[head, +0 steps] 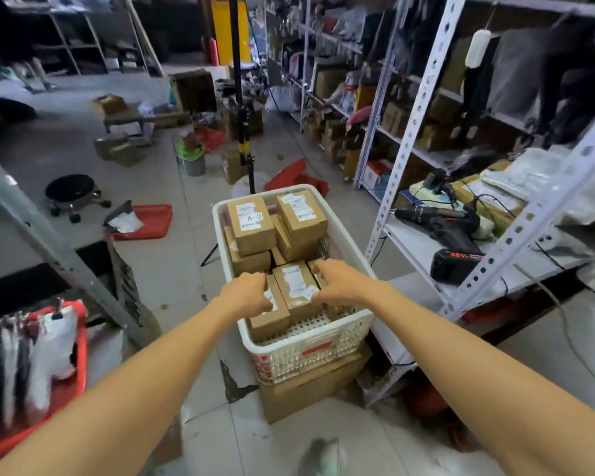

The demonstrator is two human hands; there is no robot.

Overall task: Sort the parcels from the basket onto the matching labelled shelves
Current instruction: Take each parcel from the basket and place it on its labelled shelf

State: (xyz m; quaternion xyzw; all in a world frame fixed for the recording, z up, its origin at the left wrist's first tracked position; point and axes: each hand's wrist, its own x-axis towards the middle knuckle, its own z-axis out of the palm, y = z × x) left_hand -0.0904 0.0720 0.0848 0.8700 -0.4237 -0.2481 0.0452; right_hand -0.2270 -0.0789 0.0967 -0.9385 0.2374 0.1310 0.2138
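A white perforated basket sits on a cardboard box, filled with several brown parcels bearing white labels. One parcel at the far left reads "A-2". Both arms reach into the near end of the basket. My left hand grips the left side of a small parcel, and my right hand grips its right side. The parcel still rests among the others. A second parcel lies just to its left, under my left hand.
White slotted metal shelves run along the right, holding boxes, bags and a cordless drill. A grey rack post slants at left. Red trays, loose boxes, a round stool and a tripod stand litter the floor.
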